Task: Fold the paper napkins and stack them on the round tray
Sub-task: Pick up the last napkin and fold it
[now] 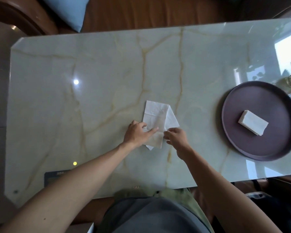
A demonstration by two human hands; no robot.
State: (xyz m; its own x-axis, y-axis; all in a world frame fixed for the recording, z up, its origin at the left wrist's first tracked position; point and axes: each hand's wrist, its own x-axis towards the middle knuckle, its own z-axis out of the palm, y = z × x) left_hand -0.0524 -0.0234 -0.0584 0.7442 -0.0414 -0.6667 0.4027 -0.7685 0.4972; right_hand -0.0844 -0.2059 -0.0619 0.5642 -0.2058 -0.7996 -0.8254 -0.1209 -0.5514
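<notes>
Folding in progress close in: left hand (138,132) pressed flat, fingers spread, pinning the near part of a thin white paper napkin (155,118) to the pale veined marble table (91,81); right hand (175,137) pinching the same napkin's right flap at its near edge. Only partly folded, one flap standing out askew, creases not yet squared. Farther off, well right of the right hand, a neat small stack of folded white napkins (253,125) already resting on the dark round tray (233,140). No loose supply visible.

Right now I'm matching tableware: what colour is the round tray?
Dark brownish purple, plain; the round tray shows best in the head view.
</notes>
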